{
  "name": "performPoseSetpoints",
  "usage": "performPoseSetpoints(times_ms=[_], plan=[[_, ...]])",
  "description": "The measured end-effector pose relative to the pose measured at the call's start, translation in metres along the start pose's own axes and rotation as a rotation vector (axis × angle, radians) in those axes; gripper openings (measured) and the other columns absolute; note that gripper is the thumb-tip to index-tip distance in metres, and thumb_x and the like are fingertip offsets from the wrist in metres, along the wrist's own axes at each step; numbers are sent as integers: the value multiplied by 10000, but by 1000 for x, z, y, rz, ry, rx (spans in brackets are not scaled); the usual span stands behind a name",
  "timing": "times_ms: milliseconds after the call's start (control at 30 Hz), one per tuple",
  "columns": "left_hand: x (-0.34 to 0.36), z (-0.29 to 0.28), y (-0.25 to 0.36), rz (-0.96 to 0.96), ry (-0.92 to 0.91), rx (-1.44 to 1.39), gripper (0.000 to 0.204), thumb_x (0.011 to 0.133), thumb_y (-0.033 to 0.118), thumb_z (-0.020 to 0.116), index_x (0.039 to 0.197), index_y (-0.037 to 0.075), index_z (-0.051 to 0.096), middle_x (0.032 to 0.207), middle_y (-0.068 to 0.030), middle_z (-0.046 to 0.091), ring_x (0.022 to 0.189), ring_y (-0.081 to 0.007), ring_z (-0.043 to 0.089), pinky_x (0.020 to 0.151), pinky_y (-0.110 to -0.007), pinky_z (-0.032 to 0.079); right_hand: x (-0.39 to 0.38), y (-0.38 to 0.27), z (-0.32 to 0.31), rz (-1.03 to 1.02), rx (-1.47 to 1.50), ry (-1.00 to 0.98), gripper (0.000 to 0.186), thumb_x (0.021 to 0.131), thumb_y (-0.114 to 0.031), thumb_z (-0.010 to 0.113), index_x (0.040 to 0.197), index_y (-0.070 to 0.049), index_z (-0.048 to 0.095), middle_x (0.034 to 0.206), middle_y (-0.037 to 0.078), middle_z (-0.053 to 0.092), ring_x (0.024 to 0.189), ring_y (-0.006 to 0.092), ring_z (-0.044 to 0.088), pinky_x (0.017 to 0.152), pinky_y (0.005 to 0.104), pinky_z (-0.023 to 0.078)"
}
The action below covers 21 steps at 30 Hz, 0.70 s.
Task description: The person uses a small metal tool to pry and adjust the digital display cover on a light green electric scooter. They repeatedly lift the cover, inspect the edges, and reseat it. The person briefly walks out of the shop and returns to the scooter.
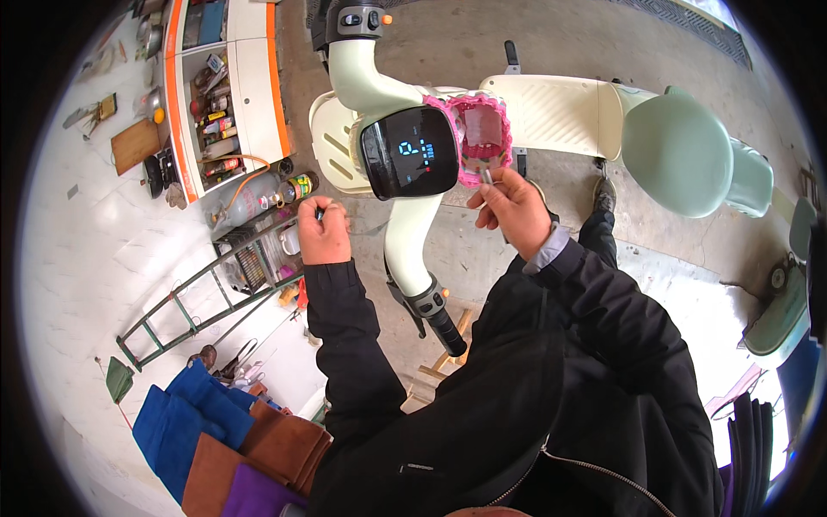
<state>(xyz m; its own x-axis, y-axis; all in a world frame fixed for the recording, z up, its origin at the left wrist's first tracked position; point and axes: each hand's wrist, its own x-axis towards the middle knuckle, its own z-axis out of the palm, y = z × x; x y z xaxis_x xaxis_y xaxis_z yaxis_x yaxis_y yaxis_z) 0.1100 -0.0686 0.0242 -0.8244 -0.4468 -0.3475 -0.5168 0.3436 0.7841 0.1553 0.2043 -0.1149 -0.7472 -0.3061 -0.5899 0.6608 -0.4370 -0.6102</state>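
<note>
A cream electric scooter (551, 112) stands in front of me, its black display (388, 164) lit with blue signs. Behind the display hangs a pink frilled pouch (482, 125) with its mouth open. My right hand (517, 211) is at the pouch's near edge, thumb and fingers pinching a small grey metallic piece (486, 176). To the left of the lower handlebar (409, 241), my left hand (325, 234) is raised with its fingers closed on a small dark object (320, 214), mostly covered and too small to name.
A green metal ladder (196, 323) leans at the left, near bottles (297, 188) and a black crate (251, 263). An orange-edged cabinet (250, 99) holds several bottles. Blue cloth (185, 422) and brown cloth (284, 448) lie at lower left. The scooter's green seat (678, 153) is to the right.
</note>
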Motion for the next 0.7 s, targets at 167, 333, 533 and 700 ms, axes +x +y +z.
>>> performPoseSetpoints(times_ms=[167, 333, 533, 700], plan=[[5, 5, 4, 80, -35, 74, 126, 1001, 18, 502, 1093, 73, 569, 873, -18, 571, 687, -80, 505, 596, -235, 418, 1, 10, 2, -120, -229, 27, 239, 1077, -103, 582, 1294, -21, 643, 885, 89, 755, 709, 179, 703, 641, 322, 542], [-15, 14, 16, 156, -73, 154, 147, 994, 43, 468, 1040, 70, 605, 834, 1, 552, 691, -73, 490, 593, -238, 402, 6, -18, -29, -757, -977, 54, 312, 922, -53, 693, 1223, -122, 737, 1004, 92, 741, 904, 327, 706, 829, 417, 548], [-105, 51, 41, 176, -384, 157, 167, 969, 39, 485, 1008, 71, 644, 700, -2, 566, 624, -84, 541, 585, -287, 444, 29, -89, -42, -1303, -1520, -120, 322, 826, -147, 725, 1146, -134, 763, 963, 6, 693, 977, 214, 666, 978, 405, 498], [-157, 92, 42, 124, -610, 73, 151, 1003, 53, 517, 1033, 59, 664, 674, -17, 575, 600, -97, 540, 590, -295, 453, 49, -133, -27, -1449, -1641, -376, 218, 800, -171, 746, 998, -116, 674, 952, 13, 673, 979, 216, 662, 1027, 418, 489]])
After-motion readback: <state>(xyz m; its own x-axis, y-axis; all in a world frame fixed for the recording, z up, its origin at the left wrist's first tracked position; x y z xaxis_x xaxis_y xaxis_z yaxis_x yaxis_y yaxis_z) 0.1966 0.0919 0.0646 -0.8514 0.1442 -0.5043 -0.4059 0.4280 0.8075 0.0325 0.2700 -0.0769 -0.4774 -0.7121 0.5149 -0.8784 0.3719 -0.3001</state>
